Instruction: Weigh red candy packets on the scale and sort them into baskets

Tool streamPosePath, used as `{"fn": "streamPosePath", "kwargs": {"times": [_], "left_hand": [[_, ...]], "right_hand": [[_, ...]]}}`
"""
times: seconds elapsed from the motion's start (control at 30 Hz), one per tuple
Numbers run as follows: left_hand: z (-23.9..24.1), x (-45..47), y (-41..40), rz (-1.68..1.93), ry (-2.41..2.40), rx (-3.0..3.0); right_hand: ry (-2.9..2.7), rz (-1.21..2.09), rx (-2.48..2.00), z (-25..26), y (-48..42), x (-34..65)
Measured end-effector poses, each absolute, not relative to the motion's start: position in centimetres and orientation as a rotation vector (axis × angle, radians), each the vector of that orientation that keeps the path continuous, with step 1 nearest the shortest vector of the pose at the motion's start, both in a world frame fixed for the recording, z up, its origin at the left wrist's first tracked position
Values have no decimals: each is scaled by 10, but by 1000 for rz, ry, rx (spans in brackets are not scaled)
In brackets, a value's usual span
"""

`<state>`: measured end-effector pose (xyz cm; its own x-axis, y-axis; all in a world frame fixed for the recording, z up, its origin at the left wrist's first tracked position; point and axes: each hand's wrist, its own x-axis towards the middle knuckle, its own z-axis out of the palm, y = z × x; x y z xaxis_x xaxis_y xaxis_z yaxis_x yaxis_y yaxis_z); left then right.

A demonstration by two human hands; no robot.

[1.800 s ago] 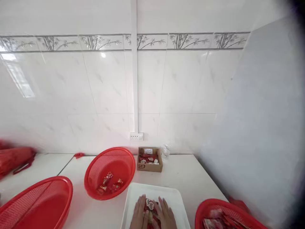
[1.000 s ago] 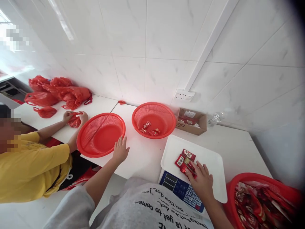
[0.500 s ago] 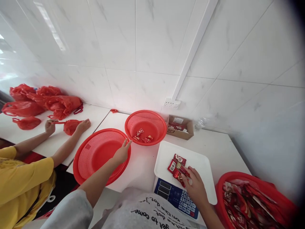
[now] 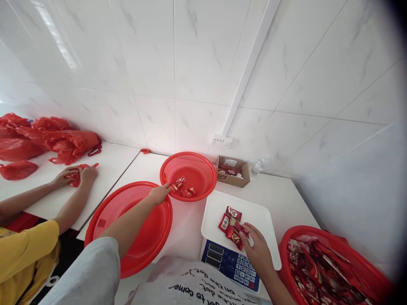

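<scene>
At the near edge, a light grey shirt (image 4: 193, 286) with black lettering is seen, and a grey sleeve (image 4: 92, 267) is worn on the left arm. At the right, a red basket (image 4: 284, 250) is heaped with a mixed load of red wrappers (image 4: 321, 267). A blue keypad panel (image 4: 229, 264) is set at the near side of a white tray (image 4: 265, 218). Several red packets (image 4: 234, 239) are gathered on the tray, overlapping one another, and the uppermost is touched by the right hand (image 4: 257, 245). Its end is flanked by thumb and fingers in a narrow grip; whether it is pinched cannot be told. At the left, a mesh basket (image 4: 127, 207) on the desk (image 4: 187, 224) is crossed by the left arm. The left hand (image 4: 160, 195) is extended to the near-left rim of a smaller basket (image 4: 203, 171), in which a few small packets (image 4: 186, 192) are grouped just beside the fingertips; whether anything is held in this grip cannot be told. Further left, a small red bag (image 4: 74, 179) is handled by a co-worker in a yellow sleeve (image 4: 38, 243). Beyond, red plastic bags (image 4: 68, 142) are piled against the tiled wall (image 4: 152, 59), and an open cardboard box (image 4: 233, 180) is placed below a socket (image 4: 222, 140).
</scene>
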<state>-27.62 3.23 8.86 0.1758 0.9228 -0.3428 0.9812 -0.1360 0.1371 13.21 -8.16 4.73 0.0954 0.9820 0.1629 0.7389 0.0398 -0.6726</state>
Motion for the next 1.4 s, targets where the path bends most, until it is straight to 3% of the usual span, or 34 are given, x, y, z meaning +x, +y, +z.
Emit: {"fn": "streamPosePath", "kwargs": {"times": [0.43, 0.87, 1.03, 1.17, 1.4], "left_hand": [[92, -354, 22, -302, 2150, 1941], [100, -412, 8, -16, 2733, 1427], [92, -346, -8, 238, 2245, 1716], [80, -274, -42, 157, 1667, 1823], [75, -209, -54, 60, 1562, 1824]], "right_hand": [[-1700, 545, -1777, 46, -79, 121], [-1671, 577, -1851, 49, -82, 117], [-1684, 585, -1893, 48, -83, 112], [-1682, 572, -1890, 52, -83, 107], [-1681, 563, -1893, 56, -83, 111]]}}
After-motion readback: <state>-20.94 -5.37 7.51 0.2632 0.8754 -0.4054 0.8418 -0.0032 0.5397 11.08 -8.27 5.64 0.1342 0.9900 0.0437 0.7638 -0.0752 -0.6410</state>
